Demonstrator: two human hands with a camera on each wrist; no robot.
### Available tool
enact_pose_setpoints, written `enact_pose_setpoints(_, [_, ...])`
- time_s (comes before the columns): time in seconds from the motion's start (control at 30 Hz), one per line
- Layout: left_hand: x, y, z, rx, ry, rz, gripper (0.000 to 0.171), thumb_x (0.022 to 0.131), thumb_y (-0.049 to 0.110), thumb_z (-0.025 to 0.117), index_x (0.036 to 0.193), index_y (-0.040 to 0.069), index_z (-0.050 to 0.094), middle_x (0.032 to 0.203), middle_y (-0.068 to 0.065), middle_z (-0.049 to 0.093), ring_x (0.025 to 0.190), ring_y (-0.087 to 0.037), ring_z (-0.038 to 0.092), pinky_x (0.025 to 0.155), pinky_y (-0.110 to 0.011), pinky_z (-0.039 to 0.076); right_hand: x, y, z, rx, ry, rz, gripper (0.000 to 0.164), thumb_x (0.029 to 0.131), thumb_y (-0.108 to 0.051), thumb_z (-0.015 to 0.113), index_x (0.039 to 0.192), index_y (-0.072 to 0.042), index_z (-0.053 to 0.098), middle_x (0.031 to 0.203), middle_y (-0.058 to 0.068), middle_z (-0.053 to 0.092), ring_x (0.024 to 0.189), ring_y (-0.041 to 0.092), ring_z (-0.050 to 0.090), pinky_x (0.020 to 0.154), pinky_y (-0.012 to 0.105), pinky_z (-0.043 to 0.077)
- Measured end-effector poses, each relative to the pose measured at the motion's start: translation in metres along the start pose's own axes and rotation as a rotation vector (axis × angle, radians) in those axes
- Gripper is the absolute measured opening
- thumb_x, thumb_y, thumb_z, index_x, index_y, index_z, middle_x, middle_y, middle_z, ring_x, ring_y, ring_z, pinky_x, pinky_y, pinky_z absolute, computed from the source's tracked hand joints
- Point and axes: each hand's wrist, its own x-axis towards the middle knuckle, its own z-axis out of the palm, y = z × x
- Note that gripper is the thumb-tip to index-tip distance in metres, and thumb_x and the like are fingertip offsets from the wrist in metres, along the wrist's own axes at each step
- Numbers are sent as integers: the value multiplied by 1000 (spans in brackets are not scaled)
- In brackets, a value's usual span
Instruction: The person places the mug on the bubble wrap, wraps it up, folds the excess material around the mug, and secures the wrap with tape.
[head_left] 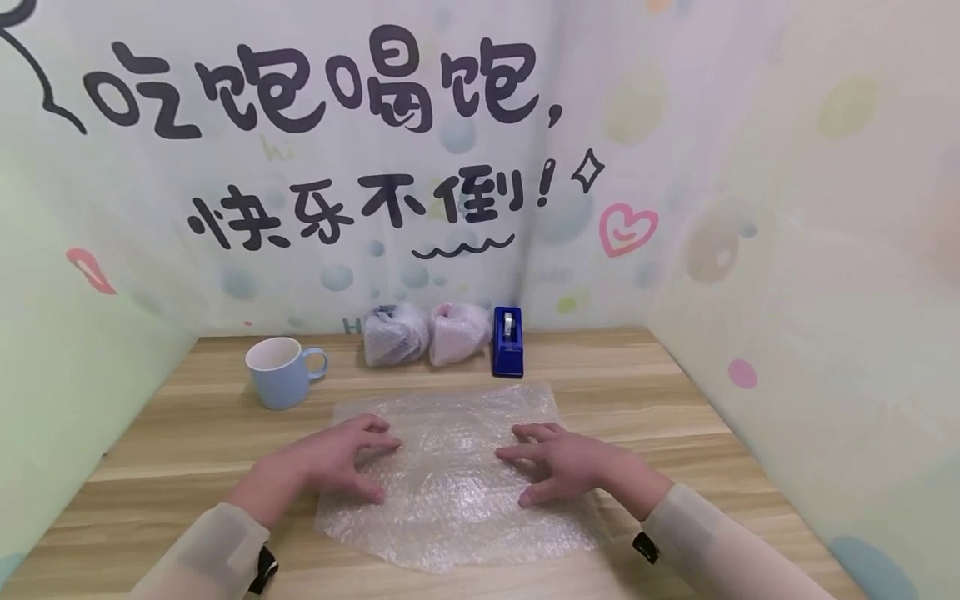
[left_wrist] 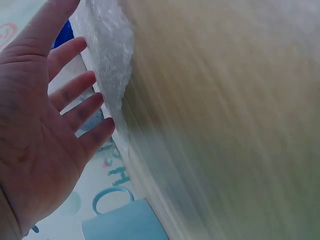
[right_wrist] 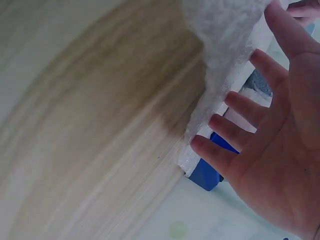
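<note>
A sheet of clear bubble wrap (head_left: pixel 450 500) lies flat on the wooden table, its edges uneven. Over its left part is my left hand (head_left: pixel 348 458), fingers spread and slightly bent, holding nothing. My right hand (head_left: pixel 558 462) is over the right part in much the same pose, also with nothing in its grasp. Both wrist views show the palms with fingers apart, the left hand (left_wrist: pixel 45 120) and the right hand (right_wrist: pixel 270 135) each near the sheet's edge. Whether the fingertips touch the wrap I cannot tell. A light blue mug (head_left: pixel 281 379) stands upright beyond my left hand.
Two bundles in bubble wrap, one greyish (head_left: pixel 396 337) and one pinkish (head_left: pixel 456 335), stand at the table's back edge. Right of them is a blue tape dispenser (head_left: pixel 507 346). Printed walls (head_left: pixel 450 208) border the wooden table (head_left: pixel 645 383) at the back and sides.
</note>
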Motion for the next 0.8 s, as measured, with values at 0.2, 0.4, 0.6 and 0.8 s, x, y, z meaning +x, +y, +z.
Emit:
enact_pose_setpoints(0.2, [-1, -4, -1, -31, 1, 10, 82, 82, 41, 96, 151, 10, 65, 163, -28, 47, 150, -58, 45, 123, -74, 38, 1, -3, -1, -7, 6, 1, 82, 93, -62, 80, 164, -33, 52, 176, 19, 37, 158, 56, 37, 121, 76, 40])
enact_pose_setpoints(0.4, [0, -12, -9, -79, 414, -133, 59, 95, 38, 85, 142, 6, 69, 155, -27, 51, 141, -52, 52, 113, -72, 48, 0, -5, 0, -11, 11, 4, 81, 93, -61, 80, 164, -33, 52, 176, 19, 37, 158, 55, 38, 120, 76, 41])
enact_pose_setpoints(0.6, [2, -30, -37, -232, 1131, -574, 92, 85, 34, 92, 153, -4, 42, 150, -35, 33, 135, -51, 36, 109, -64, 42, -1, -5, 0, -2, 15, 4, 82, 92, -60, 81, 164, -33, 52, 176, 20, 36, 158, 56, 37, 119, 78, 40])
enact_pose_setpoints(0.8, [2, -63, -51, -315, 1045, -869, 145, 71, 65, 96, 162, -10, 10, 158, -38, 23, 136, -56, 37, 116, -66, 40, 0, -4, 0, -3, 18, 3, 82, 92, -61, 81, 164, -35, 52, 177, 19, 36, 158, 55, 36, 120, 78, 40])
